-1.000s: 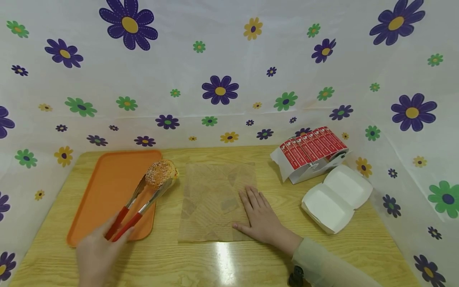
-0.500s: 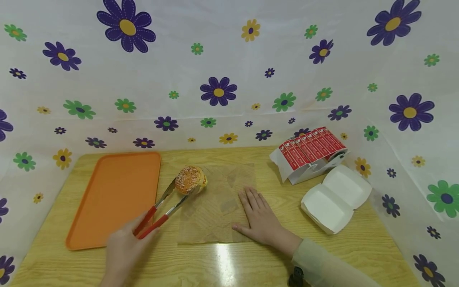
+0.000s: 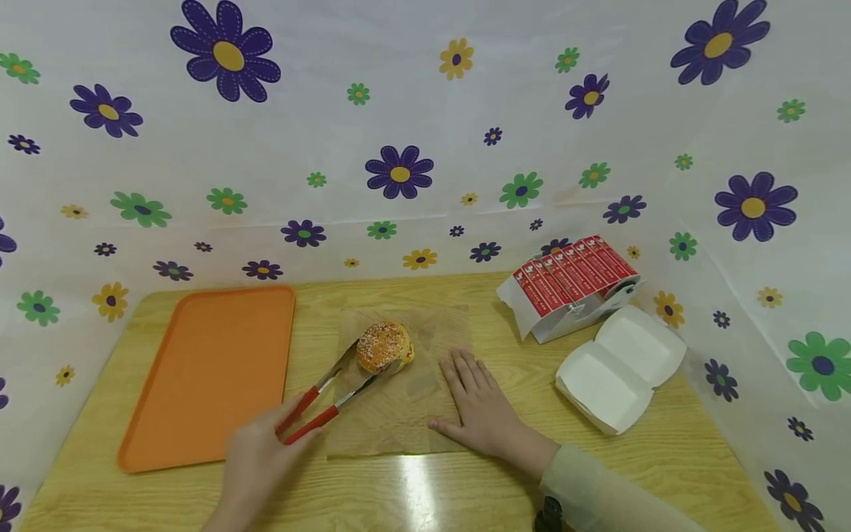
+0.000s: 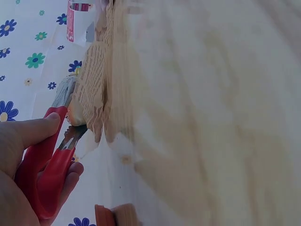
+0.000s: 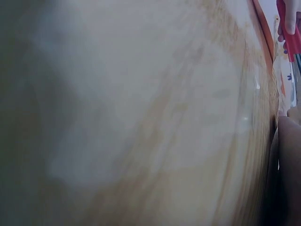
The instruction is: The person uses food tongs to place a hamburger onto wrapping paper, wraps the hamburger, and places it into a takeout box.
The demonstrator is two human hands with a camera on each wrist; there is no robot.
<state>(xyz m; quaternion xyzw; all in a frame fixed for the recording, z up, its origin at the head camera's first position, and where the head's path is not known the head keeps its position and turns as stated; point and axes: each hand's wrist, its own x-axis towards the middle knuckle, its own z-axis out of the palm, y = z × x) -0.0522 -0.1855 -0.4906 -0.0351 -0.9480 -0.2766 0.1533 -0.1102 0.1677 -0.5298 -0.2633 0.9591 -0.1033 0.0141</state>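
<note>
My left hand (image 3: pixel 262 451) grips red-handled metal tongs (image 3: pixel 311 427), thumb and fingers curled round the handles, also seen in the left wrist view. Between the tong tips sits a sesame-topped burger (image 3: pixel 383 346), over the upper middle of a brown printed wrapping paper (image 3: pixel 382 421). Whether the burger touches the paper I cannot tell. My right hand (image 3: pixel 482 414) lies flat on the paper's right edge with fingers spread, to the right of the burger. In the right wrist view, mostly blurred table fills the picture, with the tongs (image 5: pixel 292 44) at its right edge.
An orange tray (image 3: pixel 213 369) lies on the wooden table (image 3: pixel 532 495) at the left. At the right stand an opened white clamshell box (image 3: pixel 608 384) and a red-and-white carton (image 3: pixel 575 277). A flower-print sheet (image 3: pixel 299 148) hangs behind the table and along its sides.
My left hand has carried the burger in the tongs rightward from the orange tray's right edge to over the wrapping paper. The right hand stays in place on the paper.
</note>
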